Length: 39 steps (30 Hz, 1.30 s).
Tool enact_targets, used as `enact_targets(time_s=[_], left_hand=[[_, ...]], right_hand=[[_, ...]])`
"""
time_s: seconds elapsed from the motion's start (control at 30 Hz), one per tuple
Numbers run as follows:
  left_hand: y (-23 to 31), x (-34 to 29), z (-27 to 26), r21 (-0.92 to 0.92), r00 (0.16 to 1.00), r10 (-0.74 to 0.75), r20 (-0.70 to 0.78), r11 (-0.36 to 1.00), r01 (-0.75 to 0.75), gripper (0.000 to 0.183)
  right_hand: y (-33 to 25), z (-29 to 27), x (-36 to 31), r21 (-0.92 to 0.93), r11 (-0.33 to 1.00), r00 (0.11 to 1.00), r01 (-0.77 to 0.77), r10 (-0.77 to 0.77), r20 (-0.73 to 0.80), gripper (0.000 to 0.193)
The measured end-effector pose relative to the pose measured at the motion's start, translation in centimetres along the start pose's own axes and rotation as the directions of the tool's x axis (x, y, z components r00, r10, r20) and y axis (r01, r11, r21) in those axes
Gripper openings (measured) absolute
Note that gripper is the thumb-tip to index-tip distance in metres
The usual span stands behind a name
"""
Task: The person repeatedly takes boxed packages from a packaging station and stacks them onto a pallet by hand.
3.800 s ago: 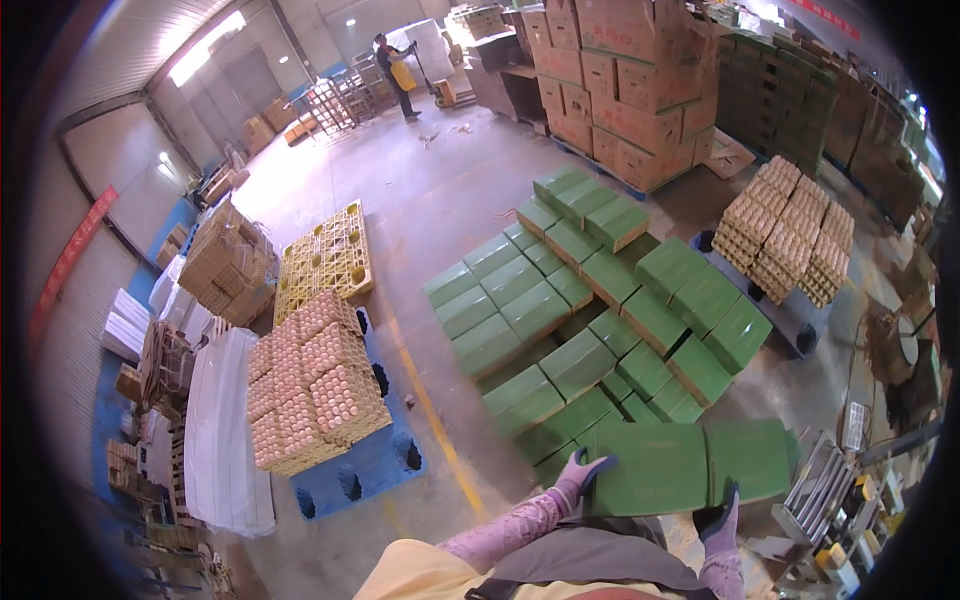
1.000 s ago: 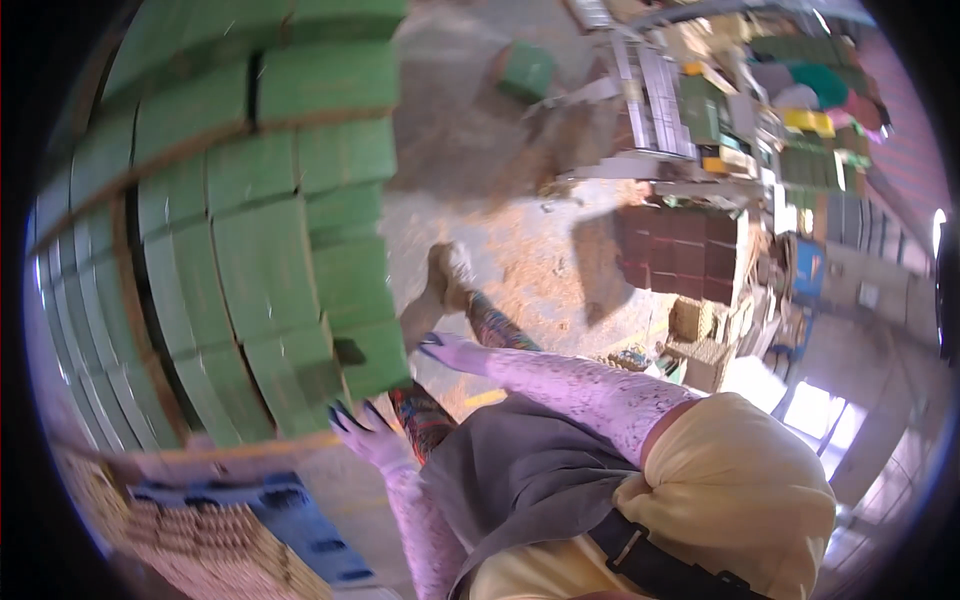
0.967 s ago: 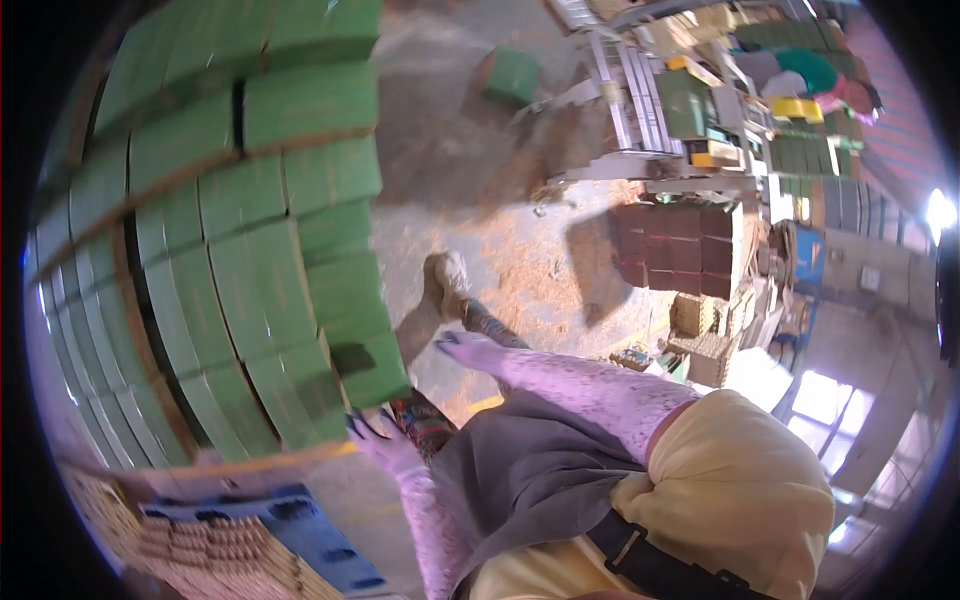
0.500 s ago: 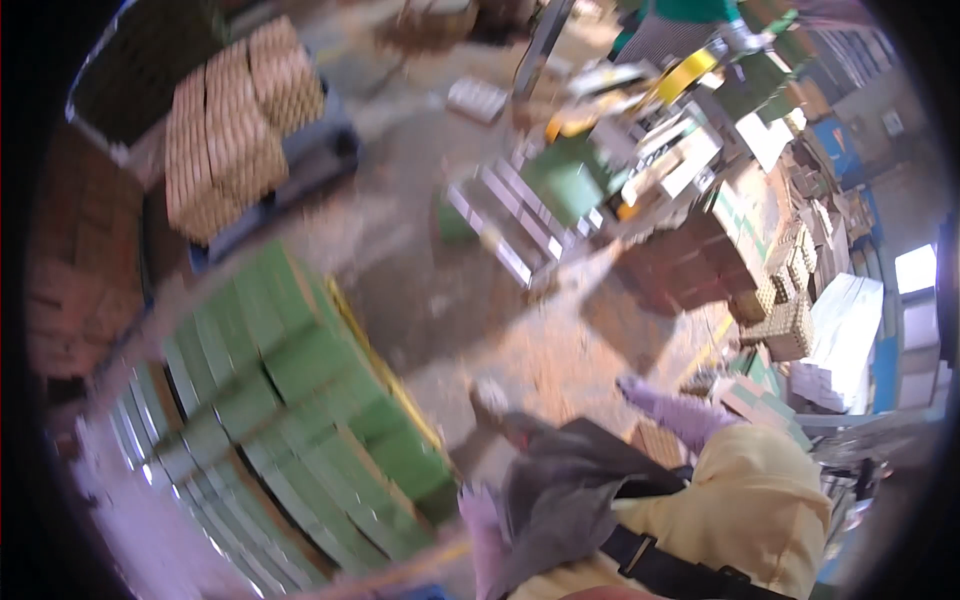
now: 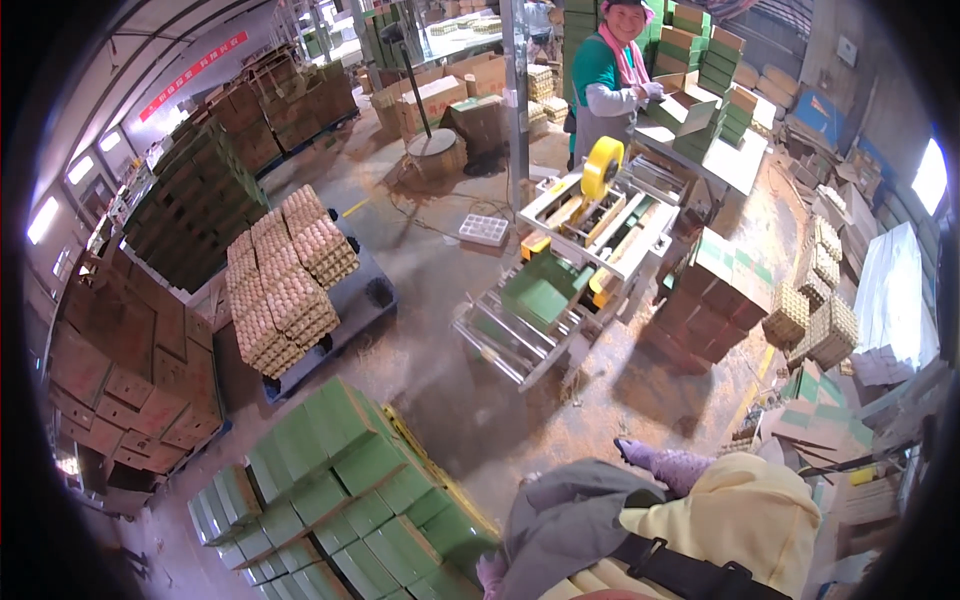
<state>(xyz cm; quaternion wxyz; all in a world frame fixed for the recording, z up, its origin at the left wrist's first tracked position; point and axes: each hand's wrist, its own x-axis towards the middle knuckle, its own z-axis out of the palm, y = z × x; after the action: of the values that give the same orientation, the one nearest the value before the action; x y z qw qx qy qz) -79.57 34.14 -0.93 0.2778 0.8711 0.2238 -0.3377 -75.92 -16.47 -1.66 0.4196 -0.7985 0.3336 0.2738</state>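
Observation:
At the lower edge, only a small part of my left hand [image 5: 490, 572] shows, lilac-coloured, beside the near stack of green cartons [image 5: 385, 500]. Its fingers are too hidden to read. My right hand [image 5: 632, 452] hangs at the end of a lilac sleeve, out over the floor past my yellow-clad body; its fingers are small and unclear. No object can be made out in either hand. Ahead stands a carton-taping machine [image 5: 600, 235] with a large yellow tape roll [image 5: 602, 168]. A green carton [image 5: 545, 290] lies on its roller section.
Egg trays [image 5: 285, 270] are stacked on a blue pallet [image 5: 350, 310] at left, near brown cartons [image 5: 140, 380]. Brown cartons [image 5: 710, 300] stand right of the machine. A co-worker [image 5: 610, 85] stands at a table [image 5: 735, 165]. A metal post [image 5: 515, 100] rises behind.
My view has swung upward and steadied, bringing the co-worker's table and the back of the hall into sight. My left hand now shows less, lower in the picture.

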Motion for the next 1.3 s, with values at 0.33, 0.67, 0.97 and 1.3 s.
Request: enact_targets(time_s=[0.33,0.67,0.97,1.3], left_hand=[[-11.9,-9.9,3.2,-0.195,0.978,-0.2,-0.066,0.964,0.184,0.081],[-10.1,-17.0,1.8,-0.311,0.855,-0.518,-0.014,0.815,0.489,0.072],[-9.8,-11.3,5.5,-0.267,0.971,-0.223,-0.083,0.944,0.194,0.061],[6.3,-0.7,-3.1,-0.535,0.989,0.089,0.114,0.845,-0.015,0.054]], right_hand=[[0.8,-1.4,-1.7,-0.241,0.955,0.984,0.176,-0.174,0.032,0.054],[-1.9,1.7,1.4,-0.437,0.838,0.941,0.327,-0.331,0.07,0.064],[-10.5,1.0,-6.2,-0.535,0.778,0.944,0.329,-0.271,0.187,0.057],[-3.4,-3.6,0.6,-0.492,0.87,0.993,-0.014,0.07,0.096,0.075]])
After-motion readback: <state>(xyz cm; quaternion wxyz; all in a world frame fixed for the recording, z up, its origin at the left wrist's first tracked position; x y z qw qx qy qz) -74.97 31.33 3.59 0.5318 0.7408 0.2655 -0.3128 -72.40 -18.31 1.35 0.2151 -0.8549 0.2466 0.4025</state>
